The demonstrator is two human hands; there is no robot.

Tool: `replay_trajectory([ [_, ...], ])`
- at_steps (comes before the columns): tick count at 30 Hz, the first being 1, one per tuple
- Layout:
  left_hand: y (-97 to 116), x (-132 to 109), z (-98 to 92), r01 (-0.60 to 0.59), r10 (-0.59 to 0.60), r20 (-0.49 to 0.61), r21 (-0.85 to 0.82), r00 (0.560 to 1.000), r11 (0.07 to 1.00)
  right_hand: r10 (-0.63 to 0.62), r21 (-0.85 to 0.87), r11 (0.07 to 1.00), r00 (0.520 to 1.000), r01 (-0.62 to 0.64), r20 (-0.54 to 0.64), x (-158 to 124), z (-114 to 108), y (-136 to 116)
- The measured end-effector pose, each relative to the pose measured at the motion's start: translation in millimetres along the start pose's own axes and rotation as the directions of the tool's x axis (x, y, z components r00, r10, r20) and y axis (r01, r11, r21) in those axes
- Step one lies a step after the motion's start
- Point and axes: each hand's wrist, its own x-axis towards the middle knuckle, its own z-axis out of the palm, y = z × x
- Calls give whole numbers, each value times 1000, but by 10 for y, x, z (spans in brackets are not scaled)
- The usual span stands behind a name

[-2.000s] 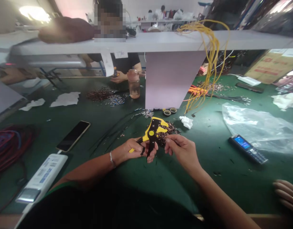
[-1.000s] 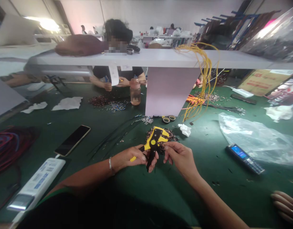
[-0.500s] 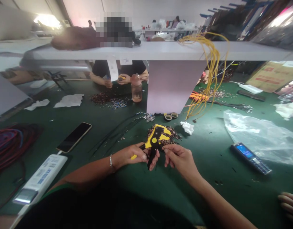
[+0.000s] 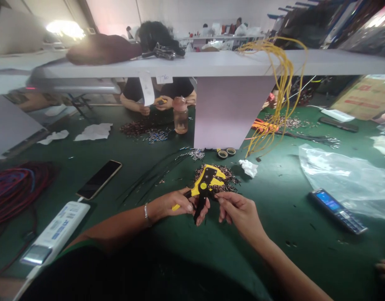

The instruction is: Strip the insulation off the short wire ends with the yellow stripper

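Note:
My left hand (image 4: pixel 180 202) is wrapped around the handles of a yellow and black wire stripper (image 4: pixel 203 184), with its jaws pointing up and away from me. Just right of the tool, my right hand (image 4: pixel 239 209) pinches thumb against forefinger on what looks like the end of a thin black wire (image 4: pixel 215 195); most of it is hidden by the fingers. Behind the stripper lies a pile of short dark and coppery wire offcuts (image 4: pixel 231 177). Several long black wires (image 4: pixel 148 177) with pale tips stretch over the green table to the left.
A phone (image 4: pixel 99 179) and a white power strip (image 4: pixel 56 232) lie left, beside coiled red cable (image 4: pixel 15 192). On the right are a keypad phone (image 4: pixel 338 211) and plastic bag (image 4: pixel 345 175). Yellow wires (image 4: pixel 282 79) hang from the shelf (image 4: pixel 211 65). A co-worker's hands (image 4: pixel 163 103) are opposite.
My right hand has shifted slightly right, away from the stripper. My left hand keeps the same hold. The view has turned a little, and another person's fingers at the right edge show less.

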Motion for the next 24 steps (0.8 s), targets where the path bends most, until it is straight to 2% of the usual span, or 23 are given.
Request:
replay_trajectory([
  [6,2,7,11,-10,10,-5,-28,1000,1000,4,-2,1000,1000,-5,-14,-11,-2,-21],
  [13,-27,13,-26,-34,36,47,-52,998,998,-10,-41,999,1000,10,6,-37,6,-73],
  [24,-44,23,-77,-2,4,48,-37,999,999,-54,-21,998,998,54,24,-68,57,38],
])
